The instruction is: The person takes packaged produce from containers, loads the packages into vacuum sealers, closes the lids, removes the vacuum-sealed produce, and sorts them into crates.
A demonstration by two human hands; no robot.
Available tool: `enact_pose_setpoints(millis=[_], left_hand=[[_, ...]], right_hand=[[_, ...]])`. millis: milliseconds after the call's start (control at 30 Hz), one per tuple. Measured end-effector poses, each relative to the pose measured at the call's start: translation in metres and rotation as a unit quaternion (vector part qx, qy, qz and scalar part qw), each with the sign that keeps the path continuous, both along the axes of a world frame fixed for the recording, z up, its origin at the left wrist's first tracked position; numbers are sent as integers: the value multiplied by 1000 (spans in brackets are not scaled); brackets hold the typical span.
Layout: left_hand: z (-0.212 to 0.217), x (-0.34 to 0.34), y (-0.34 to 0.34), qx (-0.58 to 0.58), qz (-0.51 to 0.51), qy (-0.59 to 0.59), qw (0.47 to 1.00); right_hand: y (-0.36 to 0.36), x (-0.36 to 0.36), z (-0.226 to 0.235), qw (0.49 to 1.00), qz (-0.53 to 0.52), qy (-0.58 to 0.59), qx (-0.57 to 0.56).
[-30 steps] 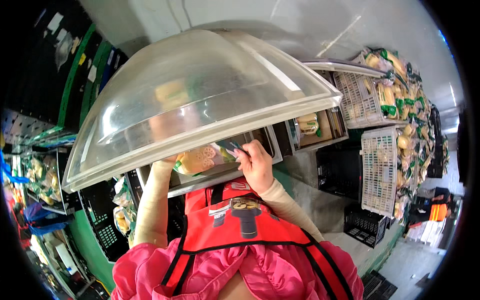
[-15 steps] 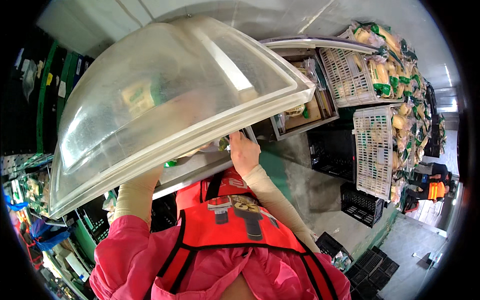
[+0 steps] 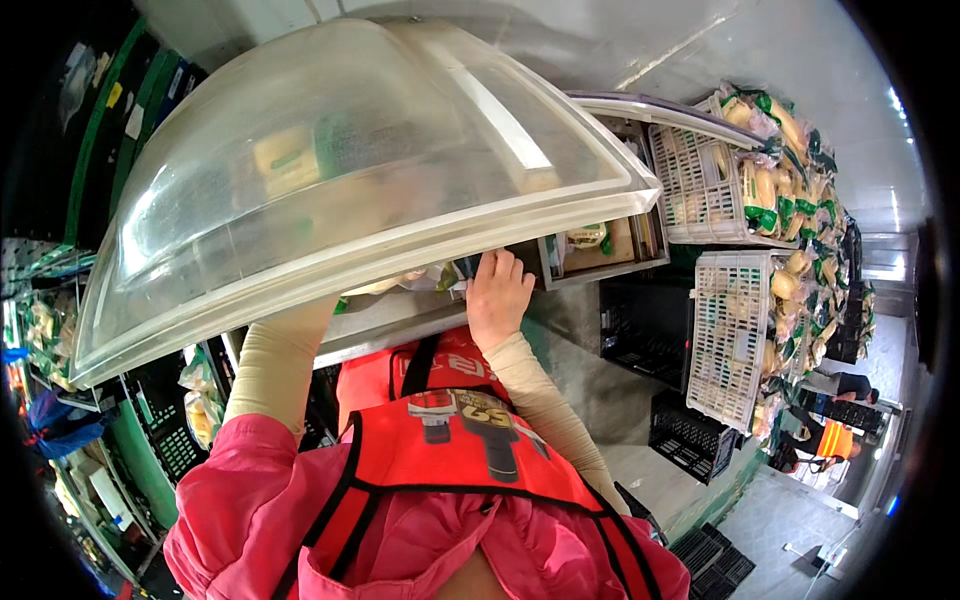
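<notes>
Two hands work beneath a raised clear plastic lid [image 3: 350, 180] at a metal counter [image 3: 400, 325].

Domed and cloudy, the lid fills the upper left of the head view, its long axis running from lower left to upper right, its rim edge facing down toward the person. The right hand [image 3: 497, 297] reaches up under that rim, fingers curled against a wrapped packet [image 3: 425, 278] on the counter; whether they grip it cannot be told. The left hand is hidden behind the lid, only its forearm [image 3: 275, 365] showing, so its grasp cannot be told. White crates [image 3: 725, 340] of bagged yellow produce stand well apart at right, past an open metal tray [image 3: 600, 250].
</notes>
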State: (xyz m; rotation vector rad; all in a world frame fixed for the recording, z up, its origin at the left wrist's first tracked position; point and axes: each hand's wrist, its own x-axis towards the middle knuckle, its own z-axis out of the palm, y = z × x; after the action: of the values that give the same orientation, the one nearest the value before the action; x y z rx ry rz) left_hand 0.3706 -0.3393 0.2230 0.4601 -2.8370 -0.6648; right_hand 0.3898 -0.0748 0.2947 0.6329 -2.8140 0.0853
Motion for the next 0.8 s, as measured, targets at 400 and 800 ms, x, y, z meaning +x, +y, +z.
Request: enact_pose_setpoints(millis=[400,800], left_hand=[[-8,-21,2,-7,9,-22,1000],[13,-30,22,-28,36,-32,998]], right_hand=[[-14,10,9,977,164,-88,106],[39,-8,27,941,268,-200,-48]])
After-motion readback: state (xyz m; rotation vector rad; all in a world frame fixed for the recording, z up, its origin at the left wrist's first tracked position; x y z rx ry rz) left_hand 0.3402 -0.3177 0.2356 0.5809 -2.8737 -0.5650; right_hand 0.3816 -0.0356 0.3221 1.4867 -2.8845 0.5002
